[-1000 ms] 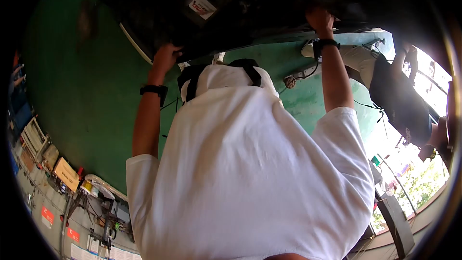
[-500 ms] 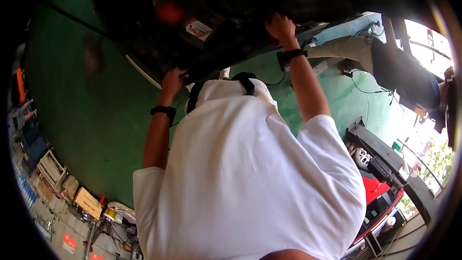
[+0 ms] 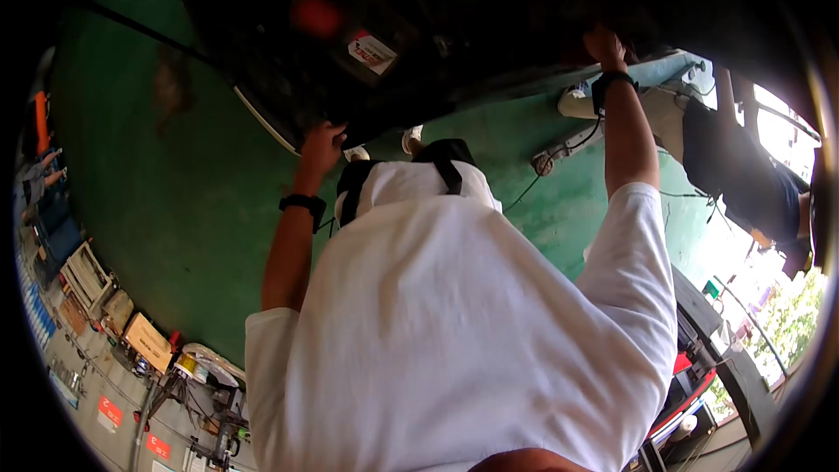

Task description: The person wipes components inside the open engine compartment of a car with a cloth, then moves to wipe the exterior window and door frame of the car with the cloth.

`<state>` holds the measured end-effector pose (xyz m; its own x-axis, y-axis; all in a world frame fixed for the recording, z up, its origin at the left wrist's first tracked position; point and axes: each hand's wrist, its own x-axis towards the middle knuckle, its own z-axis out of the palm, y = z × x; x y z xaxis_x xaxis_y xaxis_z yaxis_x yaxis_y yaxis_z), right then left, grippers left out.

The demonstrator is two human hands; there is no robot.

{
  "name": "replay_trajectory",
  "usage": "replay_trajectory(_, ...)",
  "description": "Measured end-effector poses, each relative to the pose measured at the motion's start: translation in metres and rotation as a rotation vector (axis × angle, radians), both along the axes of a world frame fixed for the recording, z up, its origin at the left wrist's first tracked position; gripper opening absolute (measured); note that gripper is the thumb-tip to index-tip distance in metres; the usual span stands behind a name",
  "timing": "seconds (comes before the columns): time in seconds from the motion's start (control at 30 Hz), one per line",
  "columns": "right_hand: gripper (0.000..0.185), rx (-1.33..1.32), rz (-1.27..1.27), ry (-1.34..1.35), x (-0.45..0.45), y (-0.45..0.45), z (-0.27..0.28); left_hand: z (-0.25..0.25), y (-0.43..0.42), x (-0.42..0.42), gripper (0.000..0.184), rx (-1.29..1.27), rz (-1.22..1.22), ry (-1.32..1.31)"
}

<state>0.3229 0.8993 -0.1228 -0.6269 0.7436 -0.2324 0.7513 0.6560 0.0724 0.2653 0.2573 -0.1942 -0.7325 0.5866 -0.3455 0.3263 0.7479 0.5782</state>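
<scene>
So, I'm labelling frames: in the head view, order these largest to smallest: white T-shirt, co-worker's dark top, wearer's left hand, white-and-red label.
1. White T-shirt
2. Co-worker's dark top
3. Wearer's left hand and white-and-red label: too alike to rank.

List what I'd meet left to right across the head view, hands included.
Orange bar → tan box → left hand → white label → right hand → co-worker's dark shirt.
</scene>
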Motion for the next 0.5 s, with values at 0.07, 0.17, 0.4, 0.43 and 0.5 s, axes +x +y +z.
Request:
replay_trajectory(0.07, 0.060, -0.028, -0.001, -0.068, -0.012, -0.002, 0.005, -0.002, 0.002, 0.001, 0.027, -0.014, 0.052, -0.016)
replay_trajectory(0.17, 0.061, -0.031, -0.032, -0.159, -0.016, -0.010, 0.003, 0.010, 0.002, 0.003, 0.026, 0.008, 0.056, -0.033)
replay_trajectory(0.4, 0.044, 0.013, 0.209, -0.156, -0.013, -0.073, 0.017, 0.003, 0.002, -0.002, 0.027, -0.002, 0.004, -0.019)
replay_trajectory(0.43, 0.041, 0.019, 0.251, -0.098, -0.013, -0.086, 0.016, 0.005, -0.001, -0.006, 0.027, 0.002, -0.025, -0.014)
replay_trajectory(0.5, 0.038, -0.014, 0.299, -0.018, -0.008, -0.101, 0.007, 0.015, 0.001, -0.009, 0.027, -0.038, -0.030, -0.034)
